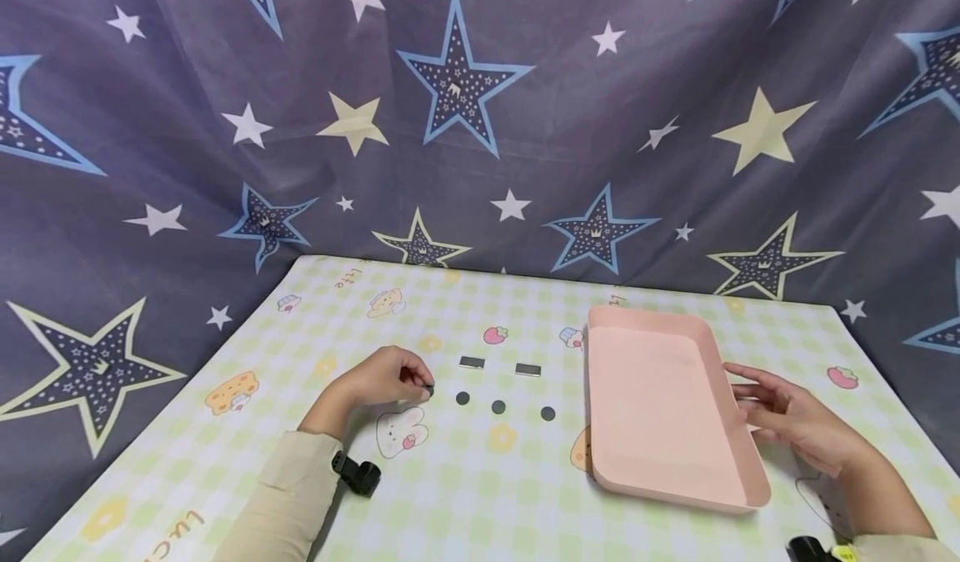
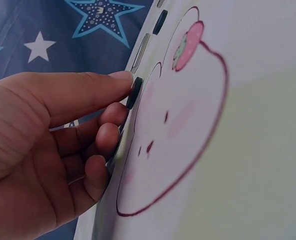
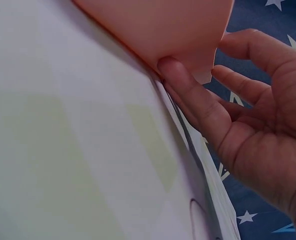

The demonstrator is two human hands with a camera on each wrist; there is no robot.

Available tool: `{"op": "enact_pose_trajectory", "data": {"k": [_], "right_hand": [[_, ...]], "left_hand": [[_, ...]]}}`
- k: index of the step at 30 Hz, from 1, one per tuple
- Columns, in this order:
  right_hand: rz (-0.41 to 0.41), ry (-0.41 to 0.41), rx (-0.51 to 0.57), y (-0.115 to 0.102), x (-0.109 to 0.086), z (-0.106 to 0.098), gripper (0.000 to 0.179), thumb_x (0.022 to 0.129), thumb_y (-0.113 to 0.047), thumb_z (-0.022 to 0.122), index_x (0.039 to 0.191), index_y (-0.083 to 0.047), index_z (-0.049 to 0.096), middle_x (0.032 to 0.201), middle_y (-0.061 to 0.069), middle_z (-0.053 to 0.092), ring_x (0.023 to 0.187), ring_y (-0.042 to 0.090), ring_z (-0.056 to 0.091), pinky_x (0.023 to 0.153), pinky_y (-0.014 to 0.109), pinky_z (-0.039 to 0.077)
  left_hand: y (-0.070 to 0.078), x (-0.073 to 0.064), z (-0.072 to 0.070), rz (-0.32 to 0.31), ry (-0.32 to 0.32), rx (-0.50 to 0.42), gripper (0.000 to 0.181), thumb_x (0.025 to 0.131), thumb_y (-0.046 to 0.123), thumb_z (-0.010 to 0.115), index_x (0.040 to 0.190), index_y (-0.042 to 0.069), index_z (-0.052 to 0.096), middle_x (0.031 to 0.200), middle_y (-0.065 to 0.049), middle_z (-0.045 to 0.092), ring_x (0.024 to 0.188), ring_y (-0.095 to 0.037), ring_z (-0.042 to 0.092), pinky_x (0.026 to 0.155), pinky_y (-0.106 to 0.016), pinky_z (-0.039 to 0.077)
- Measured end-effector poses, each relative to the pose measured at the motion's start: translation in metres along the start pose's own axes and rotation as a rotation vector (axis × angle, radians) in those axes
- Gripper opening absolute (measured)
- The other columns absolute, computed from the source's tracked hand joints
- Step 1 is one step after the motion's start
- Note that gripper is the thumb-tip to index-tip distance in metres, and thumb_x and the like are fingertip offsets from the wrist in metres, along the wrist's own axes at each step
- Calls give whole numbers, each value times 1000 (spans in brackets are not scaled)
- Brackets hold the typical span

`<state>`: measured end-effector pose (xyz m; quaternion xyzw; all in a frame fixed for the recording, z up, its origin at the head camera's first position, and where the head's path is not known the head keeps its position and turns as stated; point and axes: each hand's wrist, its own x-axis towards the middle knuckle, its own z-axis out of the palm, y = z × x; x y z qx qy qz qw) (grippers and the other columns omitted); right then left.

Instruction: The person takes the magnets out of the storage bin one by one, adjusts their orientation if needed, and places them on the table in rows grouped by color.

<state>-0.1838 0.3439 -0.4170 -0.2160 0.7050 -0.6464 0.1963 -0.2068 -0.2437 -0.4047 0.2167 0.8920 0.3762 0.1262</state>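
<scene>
My left hand [image 1: 390, 376] pinches a small black disc [image 2: 134, 93] between thumb and fingers, close over the tablecloth beside a printed rabbit. Three more black discs, among them a middle one [image 1: 498, 407], lie in a loose row to its right. Behind that row are two small dark rectangular blocks with shiny edges, a left block [image 1: 472, 363] and a right block [image 1: 528, 370]. With fingers spread and fairly straight, my right hand [image 1: 798, 424] touches the outer right wall of a shallow pink tray [image 3: 153, 30]. Nothing lies inside the tray.
A green-and-white checked tablecloth [image 1: 300, 504] with cartoon prints covers the table. Behind it hangs a dark curtain [image 1: 540, 153] patterned with stars. Each wrist wears a black camera, the left camera [image 1: 362, 476] sitting over the cloth.
</scene>
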Motion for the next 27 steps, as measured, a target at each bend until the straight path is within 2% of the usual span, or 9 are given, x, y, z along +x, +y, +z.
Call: {"op": "enact_pose_trajectory", "data": {"k": [4, 7, 12, 18, 21, 24, 27], "right_hand": [[-9, -8, 5, 2, 0, 1, 56, 101, 4, 43, 149, -25, 40, 126, -4, 60, 110, 12, 61, 80, 41, 57], [-9, 0, 3, 2, 0, 1, 55, 101, 5, 43, 148, -23, 42, 127, -6, 61, 110, 12, 62, 79, 41, 57], [3, 51, -32, 0, 3, 2, 51, 101, 3, 46, 143, -25, 46, 125, -10, 61, 108, 11, 62, 78, 40, 57], [-39, 73, -60, -8, 0, -2, 53, 99, 8, 46, 129, -35, 56, 121, -11, 64, 104, 11, 65, 79, 32, 57], [-43, 137, -152, -16, -3, -6, 51, 98, 7, 50, 125, -36, 58, 118, -12, 65, 102, 8, 65, 78, 27, 56], [-28, 227, -299, -23, -5, -7, 45, 97, 2, 56, 125, -32, 60, 115, -17, 66, 98, 3, 65, 77, 21, 55], [-15, 301, -406, -27, -4, -5, 36, 96, -3, 59, 126, -23, 61, 111, -21, 65, 95, 0, 64, 75, 16, 52]], "left_hand": [[-2, 0, 0, -2, 4, -2, 4, 85, 5, 73, 89, 6, 73, 78, 1, 66, 70, -16, 58, 65, -26, 50], [-3, 0, -1, -10, 31, 0, 4, 86, 6, 72, 90, 6, 73, 80, 1, 67, 72, -15, 59, 67, -26, 50], [0, -2, -5, -22, 123, -31, 8, 87, 3, 69, 94, 2, 73, 83, -1, 67, 74, -16, 59, 67, -28, 51], [9, 1, -9, 9, 222, -17, 9, 88, 5, 70, 95, 0, 73, 83, 0, 67, 74, -15, 60, 69, -28, 51], [16, 2, -9, 22, 282, 2, 9, 88, 7, 71, 95, 2, 73, 84, 1, 68, 75, -14, 62, 72, -29, 52], [22, 0, -11, 15, 341, 13, 9, 88, 9, 72, 94, 3, 73, 84, 1, 69, 75, -14, 63, 72, -30, 53], [24, -4, -15, 2, 386, 36, 8, 87, 9, 72, 93, 4, 74, 84, 1, 69, 74, -15, 63, 71, -32, 53]]}}
